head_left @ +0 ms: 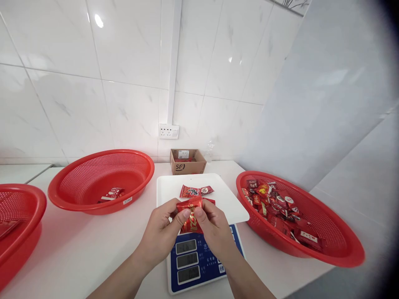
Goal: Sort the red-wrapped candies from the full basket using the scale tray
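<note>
Both my left hand [163,227] and my right hand [215,226] grip a red packet [193,224] with gold lettering, thumbs pressed on its front. They hold it over the near edge of the white weighing pan [170,187] of a digital scale [205,265]. Behind the packet, small red wrapped packets [190,191] with printed characters lie on the pan. A red edge beside my right fingers may be another packet; I cannot tell. My wrists partly cover the scale's blue panel, whose displays stay visible.
On the right stands a red basket [339,245] with many small packets. Another red basket [71,178] at left holds a few packets, and part of a third red basket [34,207] shows at far left. An open cardboard box [190,167] sits behind the scale, below a wall socket [168,131].
</note>
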Demonstrator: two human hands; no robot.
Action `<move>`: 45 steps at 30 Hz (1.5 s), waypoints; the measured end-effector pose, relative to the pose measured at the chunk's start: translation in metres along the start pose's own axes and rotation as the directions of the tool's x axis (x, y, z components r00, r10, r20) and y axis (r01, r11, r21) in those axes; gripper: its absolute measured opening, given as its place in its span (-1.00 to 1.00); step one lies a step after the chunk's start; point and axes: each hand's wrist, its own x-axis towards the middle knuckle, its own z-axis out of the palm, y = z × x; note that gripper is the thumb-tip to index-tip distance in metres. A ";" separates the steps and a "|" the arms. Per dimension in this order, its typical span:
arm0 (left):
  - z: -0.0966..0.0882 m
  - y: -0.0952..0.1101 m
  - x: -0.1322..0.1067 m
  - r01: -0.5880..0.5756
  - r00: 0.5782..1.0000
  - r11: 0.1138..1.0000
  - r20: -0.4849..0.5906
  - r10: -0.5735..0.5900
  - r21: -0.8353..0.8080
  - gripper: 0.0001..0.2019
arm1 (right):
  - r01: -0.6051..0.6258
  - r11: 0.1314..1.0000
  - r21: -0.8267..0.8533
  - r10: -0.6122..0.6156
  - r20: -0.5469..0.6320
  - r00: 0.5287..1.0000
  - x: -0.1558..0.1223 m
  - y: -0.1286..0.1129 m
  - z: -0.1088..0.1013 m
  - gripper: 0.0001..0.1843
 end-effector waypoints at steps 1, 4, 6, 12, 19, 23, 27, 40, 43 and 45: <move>-0.001 0.000 0.000 0.001 1.000 1.000 -0.010 -0.001 -0.024 -0.68 | -0.020 0.999 0.040 0.019 0.025 1.000 -0.001 -0.001 -0.001 -0.61; -0.003 -0.002 0.000 -0.019 0.997 0.996 -0.071 0.013 -0.084 -0.67 | -0.094 0.993 0.067 0.087 0.089 0.992 -0.006 -0.003 -0.003 -0.63; -0.005 -0.002 0.001 -0.024 0.995 0.993 -0.094 0.013 -0.117 -0.67 | -0.132 0.991 0.036 0.128 0.114 0.985 -0.009 -0.003 -0.004 -0.63; -0.005 0.002 0.005 0.041 0.999 0.993 0.014 -0.039 -0.109 -0.66 | -0.097 0.995 -0.013 0.097 0.002 0.995 -0.009 -0.003 -0.003 -0.60; 0.003 -0.002 0.003 0.128 0.985 0.982 0.131 -0.110 -0.138 -0.65 | -0.023 1.000 0.013 0.023 -0.021 1.000 -0.006 -0.004 -0.004 -0.59; 0.005 0.000 0.001 0.091 0.989 0.977 0.132 -0.066 -0.191 -0.67 | -0.057 0.998 0.033 0.058 -0.019 0.998 -0.009 -0.002 -0.001 -0.58; 0.002 0.004 0.001 0.100 0.985 0.974 0.156 -0.068 -0.203 -0.69 | -0.086 0.996 0.023 0.085 0.032 0.996 -0.011 -0.003 0.002 -0.61; 0.003 0.005 -0.003 0.105 0.989 0.959 0.132 -0.072 -0.262 -0.65 | -0.056 0.998 0.007 0.055 0.099 0.994 -0.020 -0.007 0.003 -0.62; 0.004 0.005 -0.003 0.114 0.987 0.961 0.141 -0.080 -0.253 -0.62 | -0.079 0.996 0.037 0.076 0.072 0.995 -0.019 -0.007 0.006 -0.62; 0.004 0.005 -0.001 0.130 0.981 0.969 0.168 -0.096 -0.209 -0.60 | -0.085 0.996 0.038 0.082 0.057 0.995 -0.018 -0.007 0.006 -0.63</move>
